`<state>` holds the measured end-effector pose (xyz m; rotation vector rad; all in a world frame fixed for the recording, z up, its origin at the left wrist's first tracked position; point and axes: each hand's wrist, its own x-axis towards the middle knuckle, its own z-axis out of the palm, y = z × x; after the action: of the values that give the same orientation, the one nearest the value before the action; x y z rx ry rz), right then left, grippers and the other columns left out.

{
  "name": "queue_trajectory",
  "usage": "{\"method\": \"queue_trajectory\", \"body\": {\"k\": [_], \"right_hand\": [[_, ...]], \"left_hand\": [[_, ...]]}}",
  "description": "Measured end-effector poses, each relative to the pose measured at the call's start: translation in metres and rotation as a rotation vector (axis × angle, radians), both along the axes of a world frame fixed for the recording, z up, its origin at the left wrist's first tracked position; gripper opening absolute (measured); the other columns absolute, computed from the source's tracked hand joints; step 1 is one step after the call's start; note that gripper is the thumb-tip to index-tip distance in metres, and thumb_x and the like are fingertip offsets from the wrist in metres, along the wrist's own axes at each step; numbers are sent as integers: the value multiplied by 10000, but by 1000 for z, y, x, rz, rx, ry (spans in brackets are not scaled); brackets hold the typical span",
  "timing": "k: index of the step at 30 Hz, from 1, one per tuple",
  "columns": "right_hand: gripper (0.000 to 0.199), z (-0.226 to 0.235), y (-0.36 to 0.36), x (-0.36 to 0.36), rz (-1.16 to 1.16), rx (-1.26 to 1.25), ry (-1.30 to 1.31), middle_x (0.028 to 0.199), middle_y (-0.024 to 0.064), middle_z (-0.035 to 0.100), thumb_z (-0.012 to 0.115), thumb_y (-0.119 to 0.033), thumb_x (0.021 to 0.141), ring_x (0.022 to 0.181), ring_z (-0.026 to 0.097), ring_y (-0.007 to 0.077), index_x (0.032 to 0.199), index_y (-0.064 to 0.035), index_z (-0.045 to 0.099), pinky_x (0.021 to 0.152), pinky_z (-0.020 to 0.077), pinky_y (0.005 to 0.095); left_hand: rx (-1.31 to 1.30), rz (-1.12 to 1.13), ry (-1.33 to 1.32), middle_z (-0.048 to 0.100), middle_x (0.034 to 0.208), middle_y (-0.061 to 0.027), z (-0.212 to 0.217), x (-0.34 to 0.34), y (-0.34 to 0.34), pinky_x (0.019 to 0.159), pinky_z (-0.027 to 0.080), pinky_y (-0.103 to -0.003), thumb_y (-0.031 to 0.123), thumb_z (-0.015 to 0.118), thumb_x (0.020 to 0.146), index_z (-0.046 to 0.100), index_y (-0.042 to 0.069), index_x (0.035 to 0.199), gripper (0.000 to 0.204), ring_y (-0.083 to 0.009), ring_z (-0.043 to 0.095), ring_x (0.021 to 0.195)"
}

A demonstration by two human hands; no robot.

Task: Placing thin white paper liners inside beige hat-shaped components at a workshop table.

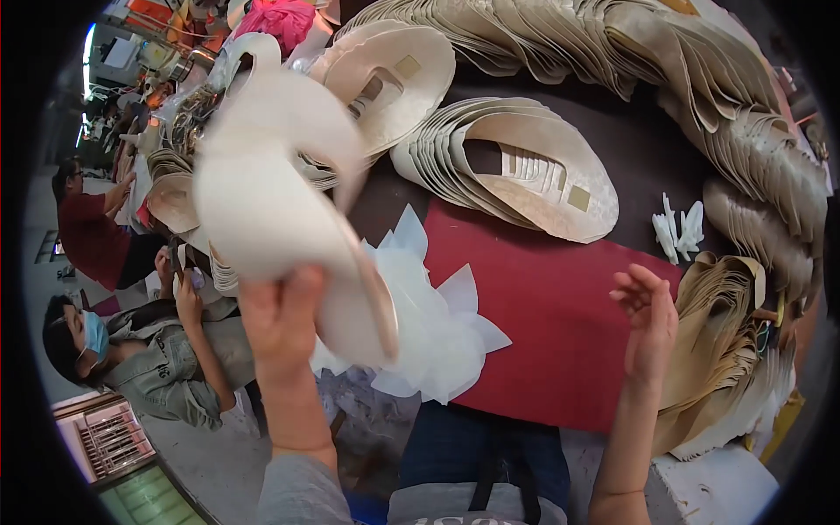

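Note:
My left hand [282, 319] is closed on the lower edge of a cream shoe upper [262, 175], a curved piece smeared by motion and raised above the left side of the work. Over the right part of a red sheet [560, 306], my right hand [649, 311] hovers with its fingers loosely curled apart and nothing in them. Below the held upper lies a loose pile of thin, translucent white pieces [429, 324] with pointed tips, partly hidden by it. Just beyond the red sheet rests a stack of cream shoe uppers [542, 192] with slotted lacing parts.
Overlapping shoe uppers [542, 35] curve along the far and right edges of the dark table. Small white pieces [678, 229] lie near them. Brown layered pieces [713, 324] are piled at right. A masked person [157, 350] and another in red [96, 227] are at left.

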<state>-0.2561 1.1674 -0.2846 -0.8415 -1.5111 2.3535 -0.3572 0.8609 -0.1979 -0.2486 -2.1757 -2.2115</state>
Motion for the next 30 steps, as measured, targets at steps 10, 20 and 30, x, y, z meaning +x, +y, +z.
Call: {"method": "queue_trajectory", "body": {"k": [10, 20, 30], "right_hand": [[253, -49, -27, -95, 370, 1460, 211, 963, 73, 682, 605, -51, 825, 803, 630, 266, 1074, -43, 645, 793, 500, 310], [273, 85, 40, -84, -3, 1076, -24, 986, 80, 665, 494, -20, 866, 840, 585, 142, 1097, 30, 632, 771, 455, 239], [342, 8, -116, -46, 1068, 991, 125, 1116, 125, 596, 600, 31, 758, 917, 583, 272, 1097, -4, 615, 794, 475, 323]], "left_hand": [[-1832, 204, 921, 621, 703, -109, -160, -164, -64, 913, 387, -361, 438, 648, 777, 487, 114, 1174, 537, -261, 616, 826], [-1977, -243, 312, 666, 954, -160, -131, -189, -23, 940, 376, -416, 463, 512, 879, 481, 101, 1219, 498, -332, 604, 949], [-1259, 9, -111, 567, 1142, -137, -130, 87, -130, 915, 434, -373, 61, 649, 777, 543, 18, 1158, 398, -326, 543, 1035]]}}
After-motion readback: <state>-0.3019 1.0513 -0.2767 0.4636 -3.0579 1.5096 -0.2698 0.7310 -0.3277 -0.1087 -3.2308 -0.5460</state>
